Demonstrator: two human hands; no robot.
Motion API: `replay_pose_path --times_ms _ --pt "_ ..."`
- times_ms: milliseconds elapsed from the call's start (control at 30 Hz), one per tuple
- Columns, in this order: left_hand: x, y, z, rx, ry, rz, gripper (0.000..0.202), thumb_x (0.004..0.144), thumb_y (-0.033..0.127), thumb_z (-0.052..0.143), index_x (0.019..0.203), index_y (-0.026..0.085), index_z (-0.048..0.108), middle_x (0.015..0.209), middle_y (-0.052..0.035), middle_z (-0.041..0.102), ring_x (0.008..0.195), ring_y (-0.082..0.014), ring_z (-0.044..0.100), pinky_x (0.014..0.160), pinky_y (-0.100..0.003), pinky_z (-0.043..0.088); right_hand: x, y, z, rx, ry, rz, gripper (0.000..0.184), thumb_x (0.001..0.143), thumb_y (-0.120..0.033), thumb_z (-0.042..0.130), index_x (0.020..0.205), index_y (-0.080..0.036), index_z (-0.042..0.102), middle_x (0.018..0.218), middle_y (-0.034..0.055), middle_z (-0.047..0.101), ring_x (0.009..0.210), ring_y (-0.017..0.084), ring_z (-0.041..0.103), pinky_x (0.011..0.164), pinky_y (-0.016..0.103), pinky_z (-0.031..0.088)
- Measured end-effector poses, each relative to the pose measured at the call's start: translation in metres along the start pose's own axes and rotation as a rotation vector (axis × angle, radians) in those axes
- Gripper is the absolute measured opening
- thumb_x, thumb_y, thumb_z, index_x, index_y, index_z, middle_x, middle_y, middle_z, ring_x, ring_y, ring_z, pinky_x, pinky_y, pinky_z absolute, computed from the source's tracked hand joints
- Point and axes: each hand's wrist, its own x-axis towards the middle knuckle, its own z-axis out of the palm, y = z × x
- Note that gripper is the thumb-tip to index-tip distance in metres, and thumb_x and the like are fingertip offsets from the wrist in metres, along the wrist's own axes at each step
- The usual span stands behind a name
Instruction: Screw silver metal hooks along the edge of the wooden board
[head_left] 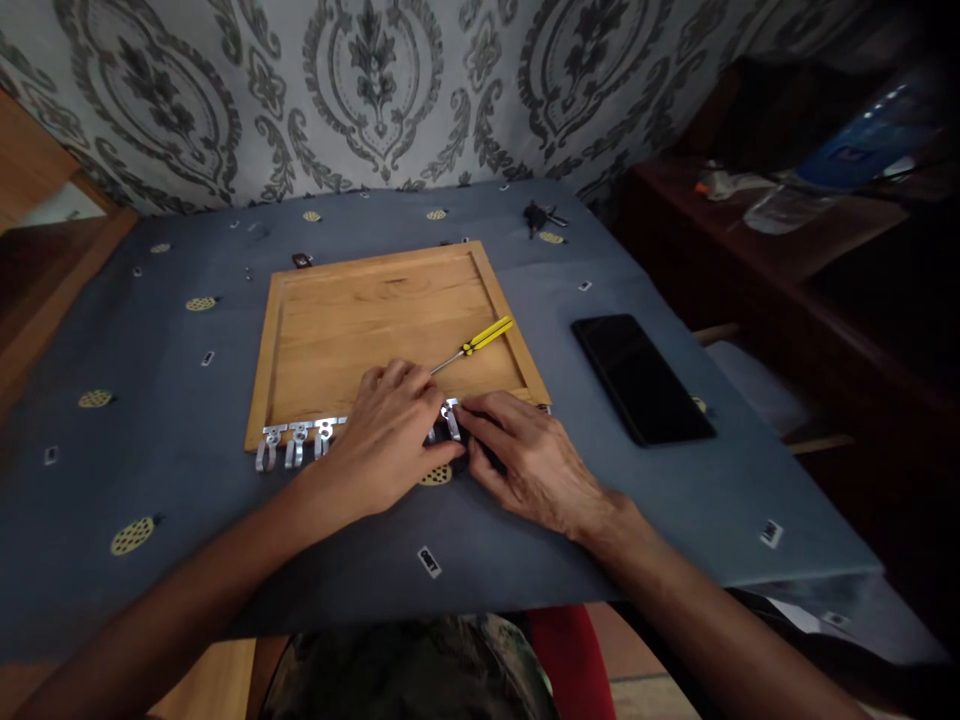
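A framed wooden panel (pixel 375 320) lies flat on the cloth-covered table. Along its near edge runs a metal hook rail (pixel 298 432) with several silver hooks; its middle is hidden beneath my left hand (pixel 390 435). That hand's fingers curve over the rail onto the wood, thumb stretched below the edge. Just right of it, my right hand (pixel 532 460) has its fingers and thumb bent together at the rail's right end, beside a silver hook (pixel 451 420). On the panel rests a yellow-handled screwdriver (pixel 487 336), its tip hidden behind my left hand.
A black phone (pixel 642 378) lies right of the panel. Keys (pixel 544 217) sit near the table's back right. Small screw-like bits (pixel 248 273) lie at left. A plastic bottle (pixel 847 160) stands on a dark cabinet. Patterned curtain (pixel 375 90) hangs behind the table.
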Motion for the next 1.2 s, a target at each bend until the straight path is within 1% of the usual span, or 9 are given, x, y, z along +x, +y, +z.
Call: replay_pose_path --times_ms 167,300,400,467,633,733,867,1033,1200 --pt "0.000 -0.001 0.004 0.002 0.017 -0.008 0.031 0.089 0.043 0.077 0.101 0.015 0.072 0.106 -0.0094 0.068 0.110 -0.0310 0.057 0.096 -0.049 0.047 0.000 0.000 0.000 0.000 -0.006 0.011 0.031 0.096 -0.016 0.049 0.115 -0.012 0.073 0.102 0.0146 0.075 0.093 0.025 0.072 0.078 0.042 0.065" --pt "0.000 -0.002 0.007 -0.011 0.047 0.001 0.027 0.089 0.040 0.076 0.100 0.016 0.072 0.105 -0.0085 0.068 0.109 -0.0300 0.057 0.096 -0.047 0.048 0.001 -0.001 0.000 -0.007 0.007 0.002 0.030 0.096 -0.015 0.048 0.111 -0.009 0.073 0.101 0.0161 0.075 0.091 0.026 0.073 0.077 0.042 0.065" --pt "0.000 -0.002 0.009 -0.023 0.056 -0.001 0.026 0.089 0.039 0.076 0.099 0.015 0.072 0.104 -0.0086 0.068 0.108 -0.0300 0.057 0.095 -0.047 0.048 0.000 0.000 0.001 0.006 -0.014 0.022 0.030 0.097 -0.015 0.049 0.115 -0.011 0.073 0.105 0.0156 0.075 0.094 0.026 0.073 0.079 0.043 0.066" --pt "0.000 -0.002 0.009 -0.030 0.051 -0.008 0.026 0.089 0.039 0.076 0.099 0.015 0.072 0.103 -0.0084 0.068 0.108 -0.0300 0.057 0.094 -0.047 0.048 -0.001 0.002 0.000 0.040 -0.015 0.044 0.028 0.098 -0.015 0.051 0.117 -0.014 0.072 0.106 0.0146 0.076 0.096 0.026 0.074 0.082 0.042 0.065" --pt "0.001 0.000 0.007 -0.035 0.042 -0.021 0.026 0.090 0.041 0.076 0.097 0.016 0.072 0.104 -0.0084 0.069 0.108 -0.0304 0.058 0.094 -0.048 0.047 0.005 0.008 -0.008 0.197 0.050 0.140 0.021 0.102 -0.017 0.055 0.114 -0.019 0.071 0.106 0.0098 0.075 0.095 0.020 0.075 0.083 0.035 0.064" --pt "0.001 0.000 0.005 -0.049 0.017 -0.029 0.028 0.090 0.040 0.077 0.100 0.014 0.072 0.106 -0.0096 0.069 0.111 -0.0316 0.058 0.095 -0.049 0.047 0.015 0.013 -0.011 0.255 -0.004 0.157 0.017 0.102 -0.018 0.058 0.110 -0.020 0.072 0.099 0.0066 0.074 0.091 0.018 0.074 0.080 0.032 0.063" --pt "0.001 0.000 0.006 -0.038 0.009 -0.023 0.030 0.089 0.041 0.077 0.101 0.013 0.072 0.105 -0.0093 0.068 0.109 -0.0313 0.058 0.094 -0.048 0.047 0.024 0.019 -0.007 0.313 -0.067 0.146 0.014 0.100 -0.016 0.059 0.102 -0.018 0.073 0.095 0.0052 0.073 0.086 0.016 0.073 0.076 0.031 0.060" --pt "0.000 -0.002 0.008 -0.021 0.052 0.008 0.027 0.091 0.041 0.075 0.097 0.016 0.070 0.100 -0.0078 0.067 0.103 -0.0291 0.058 0.090 -0.045 0.047 0.024 0.022 -0.003 0.368 -0.050 0.149 0.011 0.099 -0.017 0.062 0.101 -0.017 0.073 0.093 0.0051 0.072 0.085 0.015 0.072 0.076 0.030 0.059" --pt "0.001 0.000 0.006 -0.030 0.019 -0.007 0.029 0.089 0.041 0.078 0.096 0.014 0.071 0.100 -0.0085 0.067 0.103 -0.0300 0.057 0.091 -0.045 0.046 0.022 0.022 0.000 0.382 -0.054 0.144 0.012 0.099 -0.015 0.061 0.101 -0.017 0.073 0.094 0.0056 0.073 0.087 0.015 0.072 0.077 0.029 0.059"
